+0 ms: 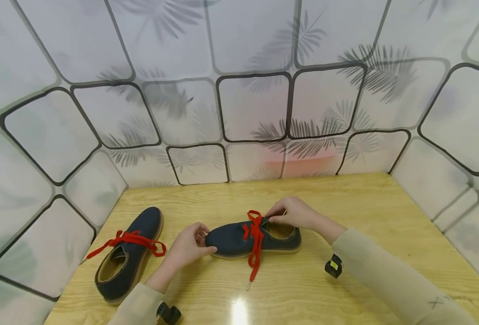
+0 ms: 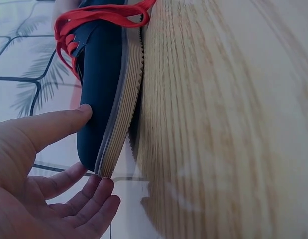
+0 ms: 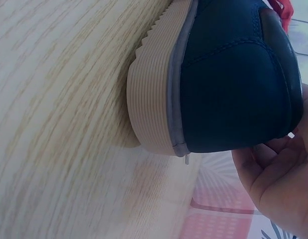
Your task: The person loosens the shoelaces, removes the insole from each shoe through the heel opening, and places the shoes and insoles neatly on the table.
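A dark blue shoe [image 1: 228,240] with a pale ridged sole [image 3: 151,104] lies sole down on the table, its toe to the left. My left hand [image 1: 187,246] holds the toe: in the left wrist view the thumb presses the upper and the other fingertips are at the sole's front edge. At the opening, my right hand [image 1: 294,213] pinches the far collar edge near the tongue; its fingertips are partly hidden behind the shoe in the right wrist view. Red laces [image 1: 257,237] are looped over the shoe, one end trailing onto the table towards me.
To the left stands a matching blue shoe [image 1: 147,225], toe pointing away, with red laces [image 1: 131,238] spread across it. The wooden table [image 1: 337,194] is bordered by a patterned wall [image 1: 251,108] at the back and on both sides.
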`<state>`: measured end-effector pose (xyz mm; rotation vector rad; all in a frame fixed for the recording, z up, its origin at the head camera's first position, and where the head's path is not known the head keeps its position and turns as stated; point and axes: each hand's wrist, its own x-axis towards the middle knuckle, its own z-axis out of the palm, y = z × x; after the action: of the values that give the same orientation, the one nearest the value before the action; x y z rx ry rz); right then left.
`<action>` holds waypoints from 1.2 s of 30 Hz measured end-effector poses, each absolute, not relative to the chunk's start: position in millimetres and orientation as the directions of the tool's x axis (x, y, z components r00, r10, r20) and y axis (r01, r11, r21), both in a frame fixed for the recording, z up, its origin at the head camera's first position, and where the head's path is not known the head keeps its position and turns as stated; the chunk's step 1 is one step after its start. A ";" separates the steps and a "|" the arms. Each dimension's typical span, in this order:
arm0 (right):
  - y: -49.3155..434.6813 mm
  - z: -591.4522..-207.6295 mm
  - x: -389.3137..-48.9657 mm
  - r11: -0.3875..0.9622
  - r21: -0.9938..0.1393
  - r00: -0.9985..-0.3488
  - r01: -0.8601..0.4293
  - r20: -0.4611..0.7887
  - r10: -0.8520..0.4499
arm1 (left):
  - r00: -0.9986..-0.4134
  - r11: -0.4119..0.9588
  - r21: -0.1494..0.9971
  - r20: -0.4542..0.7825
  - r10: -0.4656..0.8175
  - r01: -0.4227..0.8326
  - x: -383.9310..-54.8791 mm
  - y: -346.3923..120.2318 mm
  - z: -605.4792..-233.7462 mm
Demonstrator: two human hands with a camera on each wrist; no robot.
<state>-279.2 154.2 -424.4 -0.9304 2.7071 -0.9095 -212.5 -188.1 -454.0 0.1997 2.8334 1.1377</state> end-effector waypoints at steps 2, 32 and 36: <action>154.2 -424.5 -278.8 0.626 -0.587 -0.800 -0.513 0.062 -0.596 | -0.988 0.722 0.685 -0.023 0.153 0.095 -212.6 -187.4 -453.1; 156.7 -428.9 -273.6 0.588 -0.610 -0.784 -0.531 0.090 -0.614 | -0.980 0.710 0.691 -0.010 0.198 0.136 -216.8 -180.7 -455.8; 156.7 -428.7 -273.3 0.591 -0.608 -0.786 -0.530 0.090 -0.612 | -0.980 0.710 0.691 -0.009 0.197 0.136 -217.6 -179.2 -457.1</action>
<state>-273.3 156.7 -428.7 -0.9685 2.6860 -0.9620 -217.6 -179.2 -457.1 0.2755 2.8288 1.1321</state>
